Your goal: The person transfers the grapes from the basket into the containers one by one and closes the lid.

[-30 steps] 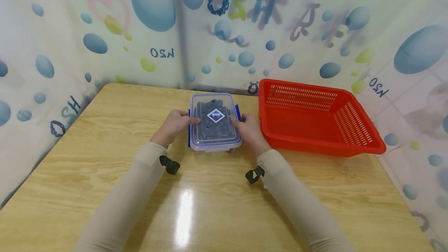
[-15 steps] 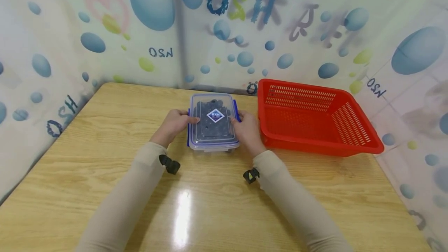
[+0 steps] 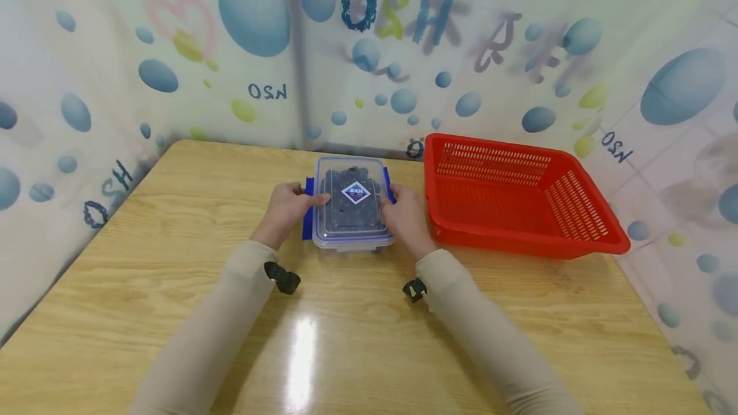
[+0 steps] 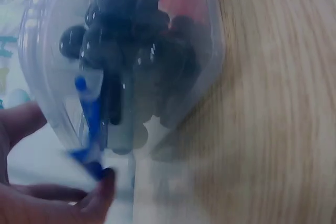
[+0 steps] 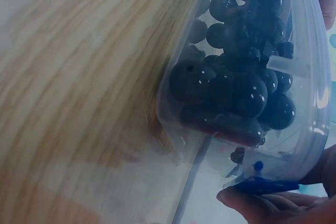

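Note:
In the head view a clear plastic food container (image 3: 353,242) with a blue-edged lid and a diamond label (image 3: 355,193) sits on the table. Dark, glossy round fruit like grapes (image 5: 247,95) fills much of it. My left hand (image 3: 284,211) grips its left side, thumb on the lid; the blue side latch (image 3: 308,226) there sticks outward, a fingertip touching it (image 4: 107,179) in the left wrist view. On the opposite side my right hand (image 3: 408,218) holds the container, thumb at the lid's edge, fingers by the other blue latch (image 5: 265,185).
A red plastic basket (image 3: 519,245) with slotted walls stands on the right, close beside my right hand. The wooden table (image 3: 173,261) runs back to a patterned curtain (image 3: 323,114). Both wrists carry black straps (image 3: 282,278).
The left blue latch has swung outward from the container's side. The right latch now lies closer to its side than a second ago, and my right hand has shifted slightly left.

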Demonstrator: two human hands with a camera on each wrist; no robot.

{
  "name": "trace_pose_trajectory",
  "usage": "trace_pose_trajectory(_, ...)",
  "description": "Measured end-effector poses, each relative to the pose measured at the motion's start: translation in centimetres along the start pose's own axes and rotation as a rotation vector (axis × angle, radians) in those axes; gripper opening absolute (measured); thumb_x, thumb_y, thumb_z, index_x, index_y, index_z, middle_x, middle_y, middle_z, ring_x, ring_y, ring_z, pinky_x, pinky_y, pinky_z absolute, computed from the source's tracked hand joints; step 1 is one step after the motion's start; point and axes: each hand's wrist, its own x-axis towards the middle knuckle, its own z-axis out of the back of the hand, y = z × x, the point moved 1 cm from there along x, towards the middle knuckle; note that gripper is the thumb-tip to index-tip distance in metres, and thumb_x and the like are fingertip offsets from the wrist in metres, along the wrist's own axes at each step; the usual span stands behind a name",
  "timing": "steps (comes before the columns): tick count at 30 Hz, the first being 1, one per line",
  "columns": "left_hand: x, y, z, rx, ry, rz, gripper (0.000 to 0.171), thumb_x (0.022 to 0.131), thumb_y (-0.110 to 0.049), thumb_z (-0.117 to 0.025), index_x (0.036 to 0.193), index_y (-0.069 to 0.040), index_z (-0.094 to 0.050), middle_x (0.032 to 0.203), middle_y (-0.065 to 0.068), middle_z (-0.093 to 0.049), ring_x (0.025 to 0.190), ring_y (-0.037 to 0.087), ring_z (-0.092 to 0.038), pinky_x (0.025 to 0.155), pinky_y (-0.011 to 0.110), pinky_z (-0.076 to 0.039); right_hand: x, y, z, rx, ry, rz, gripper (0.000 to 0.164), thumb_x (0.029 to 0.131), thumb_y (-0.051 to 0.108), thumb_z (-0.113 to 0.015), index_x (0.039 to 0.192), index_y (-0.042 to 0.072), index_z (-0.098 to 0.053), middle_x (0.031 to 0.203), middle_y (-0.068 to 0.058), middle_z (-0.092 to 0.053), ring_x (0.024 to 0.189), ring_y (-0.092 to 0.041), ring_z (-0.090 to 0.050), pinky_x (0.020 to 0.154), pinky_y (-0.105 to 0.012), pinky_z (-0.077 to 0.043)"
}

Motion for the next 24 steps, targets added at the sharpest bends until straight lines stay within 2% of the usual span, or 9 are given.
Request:
trace_pose_trajectory(5, 0.2, -0.1, -0.6, -0.08, -0.058, -0.046, 0.072, 0.088, -0.016, -0.075, 0.146, 0.007, -0.039, 0.14, 0.022, -0.05, 0.127, 0.03, -0.049, 0.106, 0.04, -0.038, 0.1, -0.2, 0.1, 0.012, 0.005, 0.008, 0.05, 0.1, 0.016, -0.058, 0.146, 0.002, -0.045, 0.147, -0.013, -0.046, 0.134, -0.028, -0.043, 0.105, -0.041, -0.038)
trace_pose_trajectory(11, -0.2, -0.3, -1.2, -0.112, -0.022, -0.085, 0.063, 0.091, -0.009, -0.068, 0.146, 0.005, -0.041, 0.138, 0.021, -0.053, 0.119, 0.028, -0.057, 0.098, 0.039, -0.047, -0.2, -0.3, 0.3, 0.03, 0.002, -0.007, 0.05, 0.1, 0.016, -0.058, 0.146, 0.002, -0.045, 0.147, -0.012, -0.046, 0.134, -0.026, -0.042, 0.105, -0.04, -0.038)
trace_pose_trajectory(13, -0.4, -0.6, -1.3, -0.076, -0.021, -0.108, 0.062, 0.092, -0.007, -0.066, 0.146, 0.006, -0.039, 0.137, 0.023, -0.053, 0.118, 0.029, -0.058, 0.096, 0.04, -0.048, -0.2, -0.3, 0.3, 0.025, -0.001, -0.007, 0.05, 0.1, 0.016, -0.058, 0.146, 0.003, -0.045, 0.147, -0.012, -0.046, 0.134, -0.026, -0.043, 0.106, -0.041, -0.038)
trace_pose_trajectory(18, -0.8, -1.1, -1.2, 0.083, -0.081, -0.196, 0.058, 0.09, -0.005, -0.062, 0.143, 0.009, -0.042, 0.138, 0.026, -0.051, 0.123, 0.032, -0.053, 0.097, 0.041, -0.047, -0.3, 0.2, 0.1, 0.012, 0.002, 0.021, 0.05, 0.1, 0.017, -0.058, 0.146, 0.002, -0.045, 0.146, -0.012, -0.047, 0.134, -0.026, -0.043, 0.106, -0.041, -0.038)
trace_pose_trajectory(20, -0.9, -1.1, -1.0, 0.112, -0.086, -0.199, 0.058, 0.091, -0.006, -0.061, 0.143, 0.01, -0.041, 0.14, 0.026, -0.048, 0.127, 0.033, -0.049, 0.099, 0.041, -0.045, -0.3, 0.4, 0.0, 0.008, 0.002, 0.031, 0.049, 0.1, 0.016, -0.058, 0.145, 0.002, -0.046, 0.145, -0.013, -0.048, 0.133, -0.026, -0.044, 0.106, -0.041, -0.038)
trace_pose_trajectory(24, -1.0, -0.9, -0.8, 0.109, -0.062, -0.171, 0.058, 0.095, -0.008, -0.061, 0.146, 0.008, -0.037, 0.144, 0.026, -0.043, 0.132, 0.034, -0.044, 0.102, 0.041, -0.042, -0.2, 0.4, -0.3, -0.01, 0.007, 0.046, 0.048, 0.099, 0.014, -0.059, 0.144, 0.0, -0.047, 0.144, -0.014, -0.049, 0.132, -0.026, -0.045, 0.106, -0.041, -0.038)
